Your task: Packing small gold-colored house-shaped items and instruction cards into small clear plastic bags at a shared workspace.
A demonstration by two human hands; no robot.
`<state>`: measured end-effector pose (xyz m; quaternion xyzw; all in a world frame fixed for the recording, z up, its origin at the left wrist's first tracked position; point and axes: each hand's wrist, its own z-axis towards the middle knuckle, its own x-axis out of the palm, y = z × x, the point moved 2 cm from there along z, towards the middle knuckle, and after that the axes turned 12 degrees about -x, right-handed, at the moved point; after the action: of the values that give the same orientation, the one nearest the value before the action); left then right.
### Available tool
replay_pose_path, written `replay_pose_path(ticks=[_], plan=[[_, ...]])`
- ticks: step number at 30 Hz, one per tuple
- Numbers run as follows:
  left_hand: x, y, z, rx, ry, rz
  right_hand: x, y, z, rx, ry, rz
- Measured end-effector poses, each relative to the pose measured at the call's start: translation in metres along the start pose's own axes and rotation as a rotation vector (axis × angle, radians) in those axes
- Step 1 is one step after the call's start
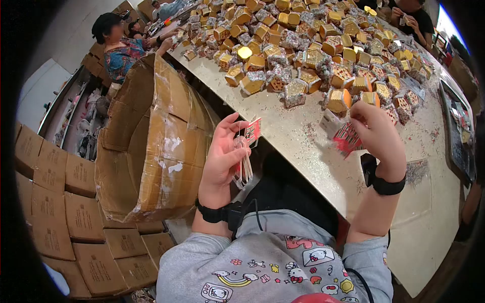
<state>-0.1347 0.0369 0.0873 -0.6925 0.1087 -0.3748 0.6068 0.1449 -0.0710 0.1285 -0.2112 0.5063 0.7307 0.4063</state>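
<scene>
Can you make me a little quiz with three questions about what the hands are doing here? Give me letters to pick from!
1. Where is the big cardboard box?
A by the left hand
B on the table
C behind the pile

2. What colour are the tags?
A blue
B red and white
C green

3. What is the left hand doing?
A lying flat
B pinching a bundle of tags
C pointing

Answers: 1 A, it stands left of the table. 2 B, red print shows. 3 B, fingers close on them; the right hand holds another tag.
</scene>
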Motion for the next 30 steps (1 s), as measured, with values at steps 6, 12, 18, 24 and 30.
replay_pose_path(ticks=[6,12,18,24,30], plan=[[0.005,0.000,-0.002,0.017,0.085,-0.058,0.027,-0.021,0.000,0.064,0.150,-0.148],[0.014,0.001,-0.005,0.021,0.120,-0.052,0.026,0.017,0.002,-0.079,0.090,-0.252],[0.030,-0.001,-0.011,-0.088,0.198,0.116,0.051,0.072,0.005,-0.518,-0.153,0.168],[0.040,-0.008,-0.015,-0.024,0.223,0.421,0.081,0.074,0.005,-0.399,0.122,0.516],[0.041,-0.011,-0.018,0.123,0.173,0.554,0.090,0.075,0.000,-0.371,0.073,0.659]])
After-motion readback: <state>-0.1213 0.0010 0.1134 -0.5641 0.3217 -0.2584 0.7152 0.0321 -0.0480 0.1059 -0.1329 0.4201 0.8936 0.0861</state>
